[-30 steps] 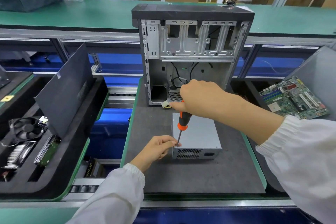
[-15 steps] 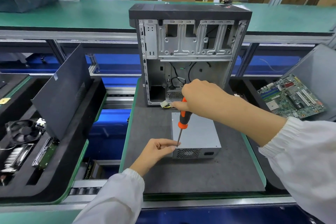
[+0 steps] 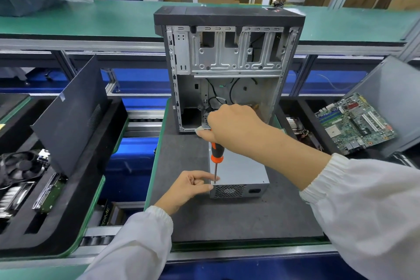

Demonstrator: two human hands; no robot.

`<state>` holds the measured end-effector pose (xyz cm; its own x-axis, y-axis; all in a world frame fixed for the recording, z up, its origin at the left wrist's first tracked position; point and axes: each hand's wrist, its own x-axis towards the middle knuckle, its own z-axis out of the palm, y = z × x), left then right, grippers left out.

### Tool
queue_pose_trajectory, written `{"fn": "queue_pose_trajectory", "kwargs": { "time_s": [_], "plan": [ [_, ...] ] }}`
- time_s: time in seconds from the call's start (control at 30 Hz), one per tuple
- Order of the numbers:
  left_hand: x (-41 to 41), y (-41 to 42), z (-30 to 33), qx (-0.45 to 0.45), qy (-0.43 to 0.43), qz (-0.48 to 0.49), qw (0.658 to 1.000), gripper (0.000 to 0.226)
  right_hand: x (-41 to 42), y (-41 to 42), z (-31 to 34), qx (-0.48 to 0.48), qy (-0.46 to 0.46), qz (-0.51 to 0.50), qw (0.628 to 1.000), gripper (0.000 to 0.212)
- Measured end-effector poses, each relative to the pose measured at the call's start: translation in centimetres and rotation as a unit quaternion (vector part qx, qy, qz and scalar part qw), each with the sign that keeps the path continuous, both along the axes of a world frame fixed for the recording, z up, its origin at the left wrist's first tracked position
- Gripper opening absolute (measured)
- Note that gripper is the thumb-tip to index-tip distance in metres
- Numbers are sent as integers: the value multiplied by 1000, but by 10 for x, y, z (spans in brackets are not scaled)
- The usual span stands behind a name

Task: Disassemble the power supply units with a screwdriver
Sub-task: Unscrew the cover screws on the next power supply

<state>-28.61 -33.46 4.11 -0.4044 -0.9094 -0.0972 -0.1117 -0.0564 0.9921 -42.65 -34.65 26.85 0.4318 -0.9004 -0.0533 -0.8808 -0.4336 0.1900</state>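
2 hands | right hand (image 3: 229, 125) grips screwdriver (image 3: 216, 154) | left hand (image 3: 191, 185) steadies power supply (image 3: 241, 173)

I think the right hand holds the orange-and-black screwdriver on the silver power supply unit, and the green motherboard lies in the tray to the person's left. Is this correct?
Not quite. The head view shows the green motherboard on the person's right. The rest stands: the right hand holds the orange-and-black screwdriver on the silver power supply unit.
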Motion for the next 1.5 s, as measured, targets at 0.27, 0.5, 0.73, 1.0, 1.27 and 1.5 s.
{"fn": "queue_pose_trajectory", "kwargs": {
  "time_s": [0.27, 0.5, 0.73, 1.0, 1.27, 1.5],
  "plan": [
    [4, -6, -1, 16, -20, -22, 999, 22, -19, -5, 14, 140, -3, 35, 990, 28],
    [4, -4, 6, 26, -26, -26, 999, 20, -23, -7, 11, 209, -46, 97, 972, 17],
    [1, -8, 35, 13, 1, -47, 999, 21, -27, -7, 24, 236, -15, 141, 961, 37],
    [-6, -11, 53, -39, 3, -26, 999, 10, -18, -5, 21, 202, -26, 110, 973, 43],
    [-10, -13, 58, -37, -21, -36, 998, 17, -9, -6, 6, 28, 54, 22, 998, 55],
    [-6, -14, 69, -33, -5, -31, 999, 18, -15, -13, 13, 105, 33, 96, 989, 28]
  ]
}}
